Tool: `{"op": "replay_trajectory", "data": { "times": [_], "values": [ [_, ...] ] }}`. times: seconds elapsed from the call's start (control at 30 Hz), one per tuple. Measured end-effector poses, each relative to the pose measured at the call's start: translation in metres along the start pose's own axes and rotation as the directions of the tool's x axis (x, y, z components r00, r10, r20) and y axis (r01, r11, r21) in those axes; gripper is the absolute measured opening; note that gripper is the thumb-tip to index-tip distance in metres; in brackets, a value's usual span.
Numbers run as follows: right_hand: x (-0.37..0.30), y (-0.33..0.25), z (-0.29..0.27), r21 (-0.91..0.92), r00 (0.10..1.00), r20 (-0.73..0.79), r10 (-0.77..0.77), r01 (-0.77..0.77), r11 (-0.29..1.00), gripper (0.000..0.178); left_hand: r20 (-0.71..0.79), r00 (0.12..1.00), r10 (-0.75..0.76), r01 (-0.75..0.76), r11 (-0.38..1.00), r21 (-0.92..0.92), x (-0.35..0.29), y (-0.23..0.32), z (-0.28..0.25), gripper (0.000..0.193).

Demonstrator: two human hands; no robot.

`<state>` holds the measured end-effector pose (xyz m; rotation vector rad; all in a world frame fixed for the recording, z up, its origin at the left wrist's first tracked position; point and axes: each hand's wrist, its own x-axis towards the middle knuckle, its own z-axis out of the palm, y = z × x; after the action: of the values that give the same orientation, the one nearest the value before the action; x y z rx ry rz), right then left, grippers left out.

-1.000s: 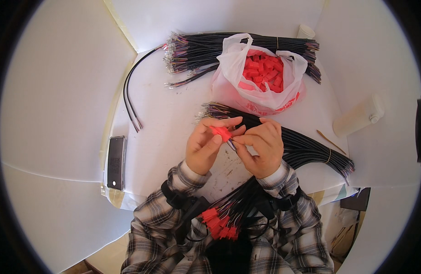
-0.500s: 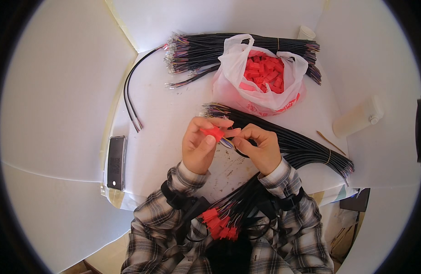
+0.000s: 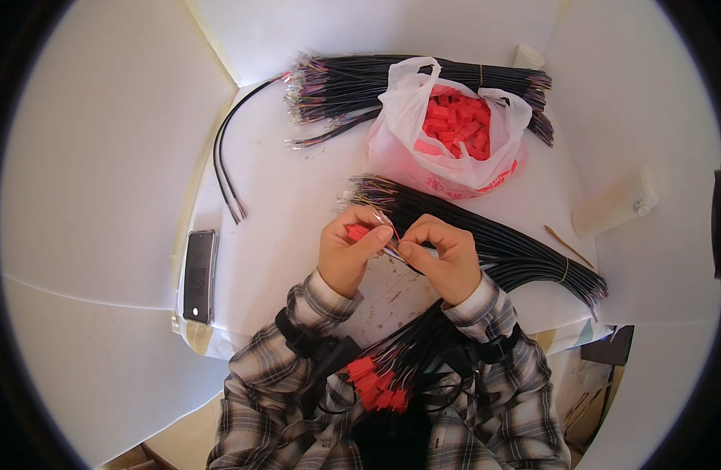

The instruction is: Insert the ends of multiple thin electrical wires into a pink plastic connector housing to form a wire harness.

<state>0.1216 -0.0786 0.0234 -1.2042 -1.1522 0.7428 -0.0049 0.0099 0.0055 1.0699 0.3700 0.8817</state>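
Note:
Between thumb and fingers, my left hand [image 3: 348, 249] grips a red plastic connector [image 3: 357, 232], partly covered by the fingers. Thin coloured wires [image 3: 391, 248] run from it toward my right hand [image 3: 442, 257], whose thumb and forefinger pinch a wire. A few loose wire ends [image 3: 385, 222] stick up between the two hands. Close to my body lies a bunch of black cables with red connectors [image 3: 376, 384] on their ends. Just beyond my hands, a large bundle of black cables [image 3: 470, 227] with bare coloured wire ends stretches to the right.
A white plastic bag [image 3: 400, 141] full of red connectors [image 3: 457, 123] stands behind, before another black cable bundle [image 3: 337, 90]. A separate cable [image 3: 218, 157] curves at the left, above a phone [image 3: 200, 276]. At the right are a pale bottle [image 3: 615, 202] and a white cup [image 3: 528, 57].
My left hand has turned and its fingers have closed further over the red connector. Loose wire ends now show above the fingers. My right hand has stayed almost in place.

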Motion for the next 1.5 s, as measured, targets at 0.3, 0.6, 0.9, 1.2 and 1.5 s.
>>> {"op": "replay_trajectory", "data": {
  "times": [0.3,0.6,0.9,1.2,1.5],
  "values": [
    [-0.0018,0.0014,0.0009,0.154,0.991,-0.054,0.121,-0.111,0.982,0.004,0.061,0.996,0.059,-0.057,0.998,-0.03,-0.0002,-0.0021,-0.0006,0.003],
    [-0.0032,0.0019,0.0,0.383,0.977,0.011,0.215,-0.202,0.901,0.007,0.047,0.998,0.034,-0.032,0.998,-0.054,-0.0008,-0.0026,-0.0008,0.002],
    [-0.0041,0.0026,0.0002,0.404,0.976,0.029,0.218,-0.211,0.89,0.01,0.092,0.995,0.031,-0.041,0.993,0.108,-0.0006,-0.0006,-0.0004,0.003],
    [-0.0033,0.003,0.001,0.366,0.977,0.024,0.211,-0.205,0.908,0.013,0.093,0.995,0.041,-0.05,0.994,0.095,-0.0001,0.0005,0.0001,0.002],
    [-0.0037,-0.0001,0.0035,0.401,0.98,-0.011,0.2,-0.179,0.899,0.01,0.078,0.996,0.042,-0.051,0.992,0.116,-0.0005,-0.0003,-0.0003,0.002]
  ]
}}
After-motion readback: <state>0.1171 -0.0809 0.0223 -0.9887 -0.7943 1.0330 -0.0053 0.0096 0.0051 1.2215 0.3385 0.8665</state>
